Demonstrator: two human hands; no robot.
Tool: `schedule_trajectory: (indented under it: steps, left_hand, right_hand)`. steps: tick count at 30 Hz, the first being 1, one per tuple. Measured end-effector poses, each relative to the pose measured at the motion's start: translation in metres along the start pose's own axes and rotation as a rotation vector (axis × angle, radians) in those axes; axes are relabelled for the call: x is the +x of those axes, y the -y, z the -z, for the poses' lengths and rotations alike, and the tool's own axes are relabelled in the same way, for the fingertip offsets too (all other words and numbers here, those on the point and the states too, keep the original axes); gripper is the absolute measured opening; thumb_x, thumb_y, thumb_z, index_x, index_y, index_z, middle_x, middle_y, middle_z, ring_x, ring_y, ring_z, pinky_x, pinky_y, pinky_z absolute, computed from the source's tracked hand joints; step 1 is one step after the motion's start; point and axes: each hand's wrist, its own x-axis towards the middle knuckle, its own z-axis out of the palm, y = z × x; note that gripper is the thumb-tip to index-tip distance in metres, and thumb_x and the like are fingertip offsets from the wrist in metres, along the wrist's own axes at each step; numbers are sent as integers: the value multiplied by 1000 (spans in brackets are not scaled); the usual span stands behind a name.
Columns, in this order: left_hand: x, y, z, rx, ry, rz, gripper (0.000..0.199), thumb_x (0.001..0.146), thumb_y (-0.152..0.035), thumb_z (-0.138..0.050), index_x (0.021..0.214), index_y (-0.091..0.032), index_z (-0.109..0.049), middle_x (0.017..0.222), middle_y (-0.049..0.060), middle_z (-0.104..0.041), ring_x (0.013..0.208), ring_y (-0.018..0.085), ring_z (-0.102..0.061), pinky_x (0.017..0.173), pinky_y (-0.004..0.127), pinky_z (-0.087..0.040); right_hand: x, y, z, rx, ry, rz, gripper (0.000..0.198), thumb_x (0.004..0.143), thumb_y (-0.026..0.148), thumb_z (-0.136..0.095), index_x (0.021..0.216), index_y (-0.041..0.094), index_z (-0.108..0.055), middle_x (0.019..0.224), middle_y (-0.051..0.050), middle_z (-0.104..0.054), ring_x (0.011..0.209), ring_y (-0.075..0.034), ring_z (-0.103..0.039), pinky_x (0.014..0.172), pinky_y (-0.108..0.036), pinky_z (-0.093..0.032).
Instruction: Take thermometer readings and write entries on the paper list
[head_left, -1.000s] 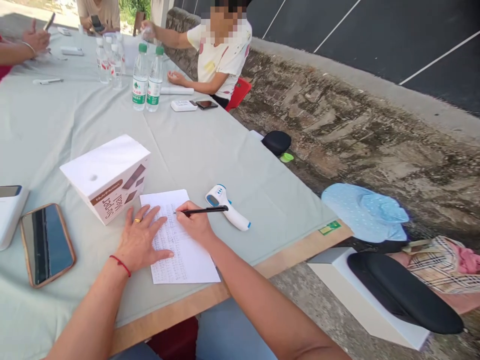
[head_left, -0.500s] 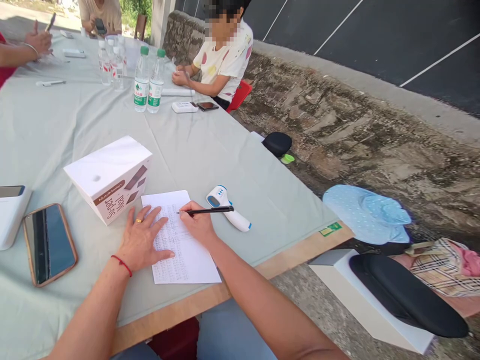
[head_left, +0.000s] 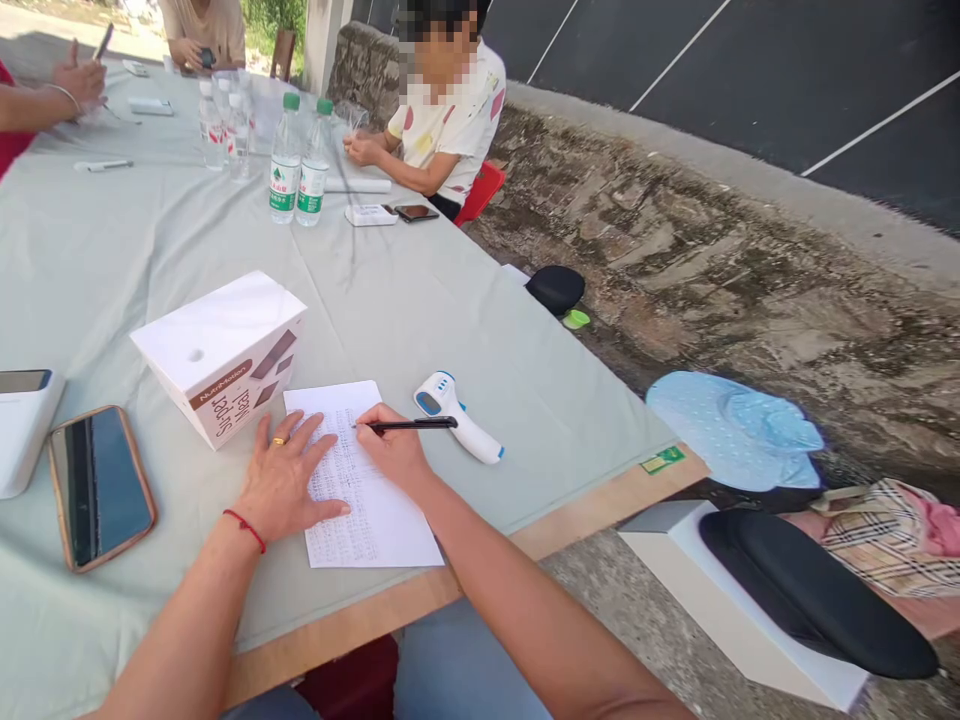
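Note:
A sheet of white paper (head_left: 401, 525) with rows of small handwriting lies near the table's front edge. My left hand (head_left: 289, 475) rests flat on the sheet's left side, fingers spread, with a ring and a red string bracelet showing. My right hand (head_left: 394, 450) is closed around a black pen (head_left: 420, 424), its tip at the upper part of the writing. Just right of the pen lies a white and blue infrared thermometer (head_left: 461, 420). Beyond my left hand stands a white box (head_left: 217, 330) with brown print.
To the left lie a smartphone (head_left: 101, 487) and a white device (head_left: 22, 430). Water bottles (head_left: 285, 165) stand farther back. A person (head_left: 442, 120) sits at the right side; others sit at the far end. Beside the table are a blue hat (head_left: 727, 430) and a black case (head_left: 810, 590).
The back end of the pen has swung slightly left as my right hand shifts a little on the paper. My left hand keeps its place on the sheet.

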Motion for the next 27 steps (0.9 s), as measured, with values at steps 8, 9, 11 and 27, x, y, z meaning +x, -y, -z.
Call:
schedule_trajectory:
  steps: [8,9,11,27]
  left_hand:
    - [0,0,0,3,4,5,78,66,-59,-76,131,-22,-55,149,12,-44,139,39,-33,113,67,-14]
    - [0,0,0,-1,4,7,78,66,-59,-76,131,-22,-55,149,13,-44,139,39,-33,113,67,-14]
    - [0,0,0,-7,2,8,78,65,-58,-76,131,-22,-55,149,13,-44,138,39,-33,113,67,-14]
    - [0,1,0,-3,0,-6,78,66,-59,-75,132,-22,-55,148,12,-44,138,39,-33,113,67,-15]
  right_hand:
    - [0,0,0,16,-25,-5,10,62,33,-52,61,23,-56,55,3,-55,56,-15,-48,56,-28,-40]
    - [0,0,0,24,-37,-9,11,62,33,-52,61,23,-56,56,3,-56,56,-15,-49,56,-28,-40]
    - [0,-1,0,31,-57,-11,11,61,33,-52,61,23,-56,57,2,-58,58,-15,-50,57,-28,-41]
    - [1,2,2,0,-82,-53,12,59,34,-50,59,23,-56,58,1,-59,60,-17,-52,60,-30,-43]
